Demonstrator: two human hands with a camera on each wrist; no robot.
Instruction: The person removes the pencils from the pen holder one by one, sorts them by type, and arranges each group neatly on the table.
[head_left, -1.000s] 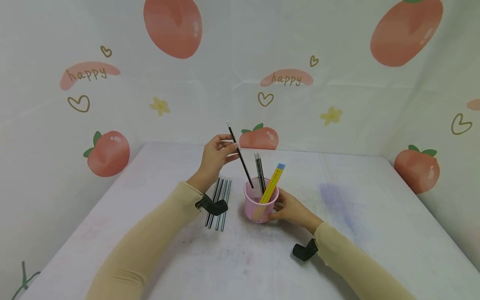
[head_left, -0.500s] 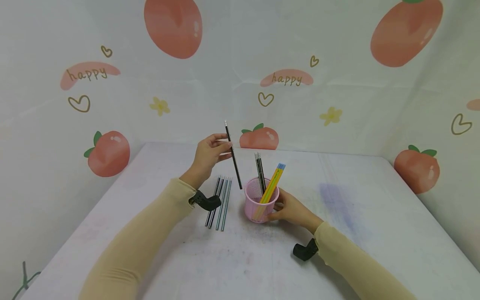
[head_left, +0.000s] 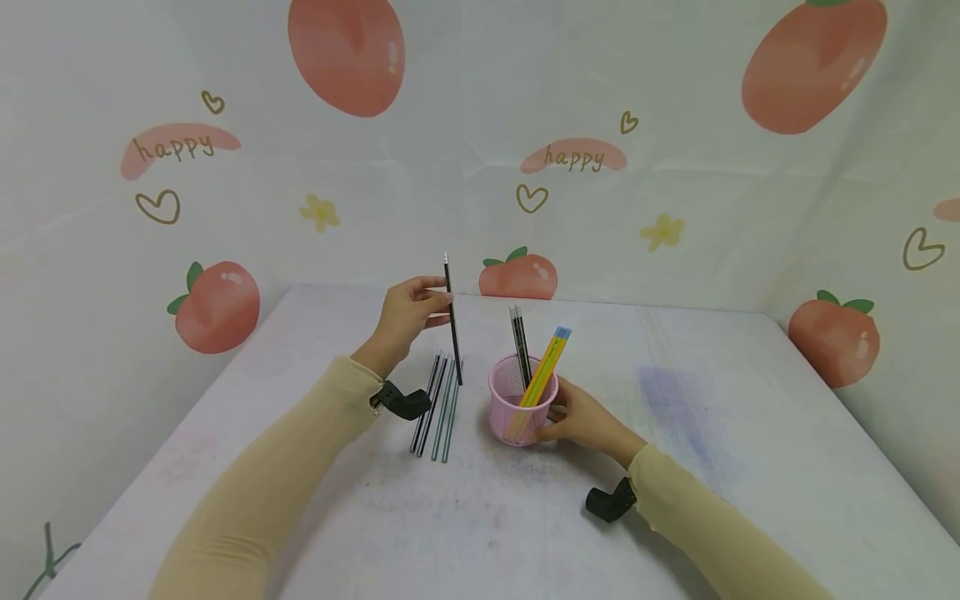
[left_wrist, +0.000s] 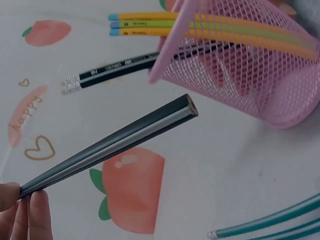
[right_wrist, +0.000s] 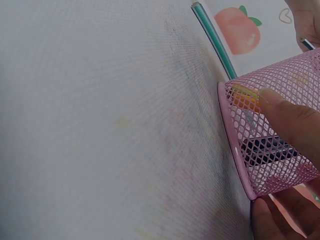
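Between thumb and fingers, my left hand (head_left: pixel 405 317) pinches a black pencil (head_left: pixel 453 325) near its silver eraser end. The pencil hangs almost upright, left of a pink mesh pen holder (head_left: pixel 504 417) and apart from it; its blunt lower end shows in the left wrist view. My right hand (head_left: pixel 588 421) grips the holder low on its right side, the thumb (right_wrist: pixel 290 120) against the mesh. Inside the holder lean black pencils (left_wrist: pixel 120 69) and several yellow and green pencils with blue ends (left_wrist: pixel 145 24).
Several dark and teal pencils (head_left: pixel 438 408) lie side by side on the white table (head_left: pixel 480 533), below and left of the held pencil. A printed white cloth (head_left: pixel 435 167) hangs behind the table.
My left hand has drawn the black pencil leftward, from over the holder's rim to above the right edge of the lying pencils. The pencil is now more upright. My right hand stays put.
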